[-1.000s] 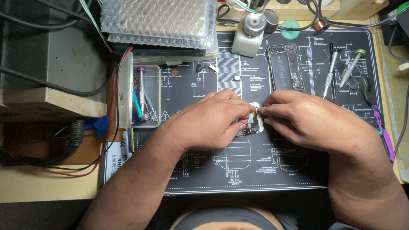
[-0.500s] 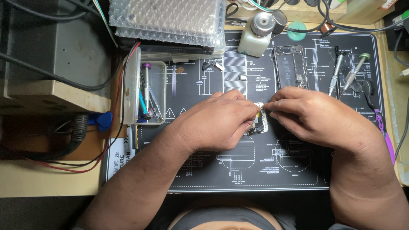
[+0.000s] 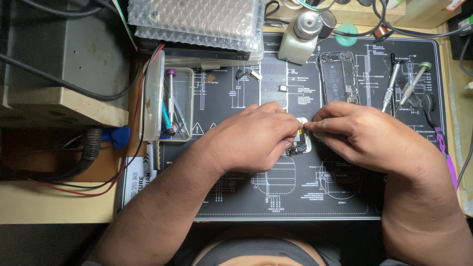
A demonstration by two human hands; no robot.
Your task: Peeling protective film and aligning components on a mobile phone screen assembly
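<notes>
Head-camera view looks straight down on a black repair mat [image 3: 295, 197] printed with white diagrams, where both hands meet over a small white-edged device part [image 3: 301, 143]. Most of that part is buried under the fingers; only a sliver of pale frame and some dark inner components show between the two hands, so its full shape cannot be made out. The left hand [image 3: 256, 138] curls over it from the left with fingers bunched together, apparently pinching its edge, though the contact itself is hidden. The right hand [image 3: 364, 135] comes in from the right with thumb and forefinger pressed together at the part's upper corner; whether something tiny sits in that pinch cannot be told. Above the right hand lies an opened phone chassis [image 3: 337, 76], flat on the mat, its inner boards exposed. Two screwdrivers [image 3: 401, 83] rest tilted near it to the right. A white dispenser bottle [image 3: 300, 37] stands at the mat's top edge, and a sheet of bubble wrap [image 3: 197, 19] is cut off by the upper frame. A clear plastic tray [image 3: 170, 103] with tools sits well left of the hands.
</notes>
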